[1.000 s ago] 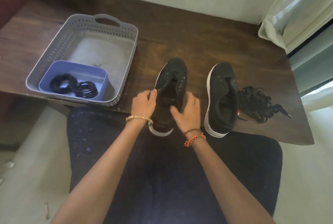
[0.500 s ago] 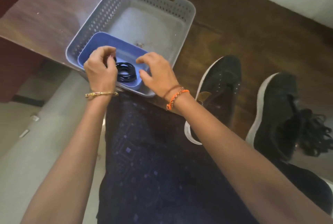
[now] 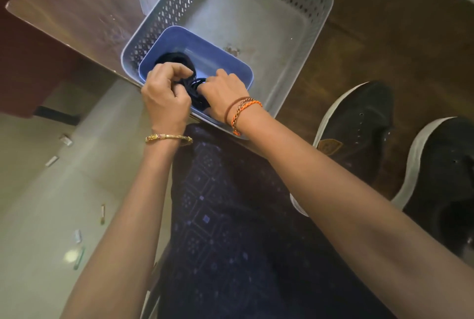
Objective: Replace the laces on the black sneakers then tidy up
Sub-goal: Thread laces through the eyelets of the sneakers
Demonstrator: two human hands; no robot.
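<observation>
Both hands, the left hand (image 3: 165, 99) and the right hand (image 3: 223, 93), have their grip closed on the coiled black laces (image 3: 195, 89) in the blue tray (image 3: 205, 49) at the bench's near edge; better to lift one coil clear before unwinding, I judge.

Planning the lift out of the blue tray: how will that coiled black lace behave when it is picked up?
Probably floppy: the coiled black lace bends loosely between the left hand and right hand. Likely light, being thin cord. Its loops may unravel and dangle, perhaps catching the rim of the blue tray, where a second coil lies close by.
</observation>
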